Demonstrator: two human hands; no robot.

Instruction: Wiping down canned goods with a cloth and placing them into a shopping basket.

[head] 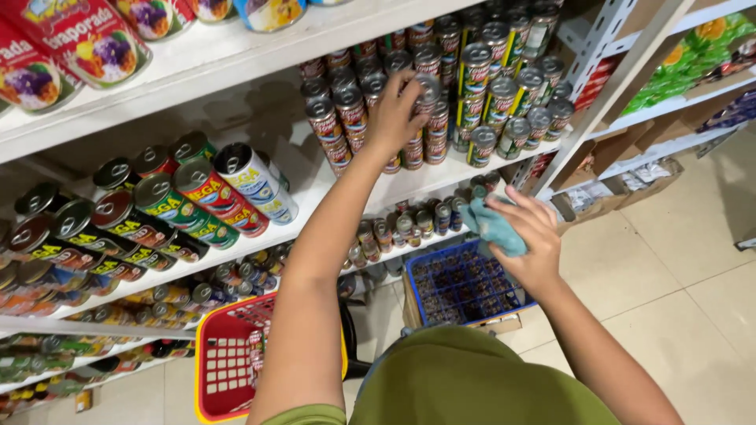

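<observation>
While my left hand closes its fingers over a can near the shelf's front edge, my right hand grips a bunched teal cloth, presumably kept ready for wiping.

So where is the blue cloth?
In the head view, right of centre: the blue cloth is bunched in the right hand, just above the blue crate on the floor.

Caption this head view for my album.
Left hand touches a stacked can; right hand holds a blue cloth.
</observation>
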